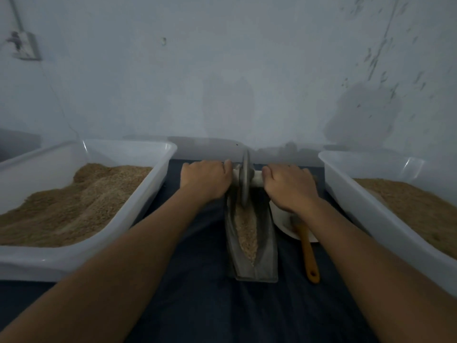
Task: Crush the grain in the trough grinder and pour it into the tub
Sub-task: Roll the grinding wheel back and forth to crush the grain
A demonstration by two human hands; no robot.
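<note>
Grain workroom; bare wall (222, 70), filled tubs (153, 154).

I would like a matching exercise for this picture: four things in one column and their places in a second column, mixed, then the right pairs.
Things:
1. grinding wheel
2. orange-handled brush
3. left hand
4. white plate

Places:
A. partly under the right forearm
B. on the axle, left of the wheel
C. upright in the trough grinder, at its far end
D. head on the plate, handle on the dark cloth

Pairs: 1-C, 2-D, 3-B, 4-A

Both tubs, the left tub (49, 263) and the right tub (371, 214), run off-frame; the right hand (289, 186) (with its forearm) hides much of the white plate (284, 224).
</note>
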